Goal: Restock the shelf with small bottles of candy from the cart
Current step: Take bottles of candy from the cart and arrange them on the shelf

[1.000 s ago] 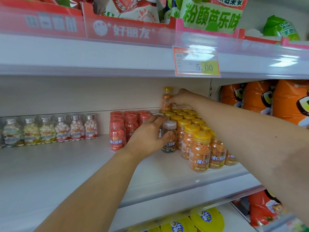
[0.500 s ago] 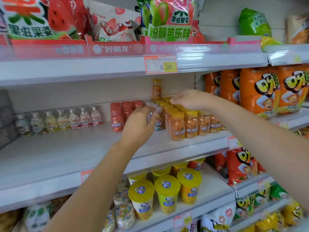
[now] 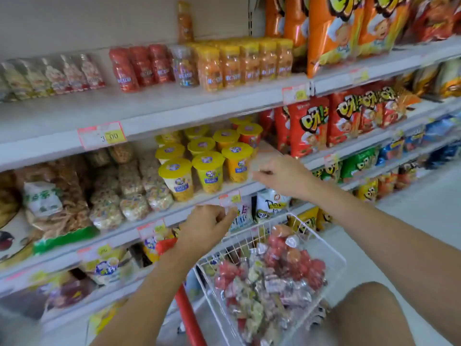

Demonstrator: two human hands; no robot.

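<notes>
One wide head-worn view — forward and downward, close over the cart (image 3: 234,253), shelf (image 3: 62,113) just ahead

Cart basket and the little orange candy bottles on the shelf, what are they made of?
Cart basket: likely metal wire with a white coating; it is an open grid of thin bars. Orange candy bottles: clear, probably plastic; the candy shows through the sides.

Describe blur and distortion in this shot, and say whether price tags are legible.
Head view: smeared throughout; right hand ghosted at its fingers, left hand soft-edged; shelf edge bows from the wide lens; left price tag reads roughly 3.00; bottles in the cart basket blur together.
</notes>
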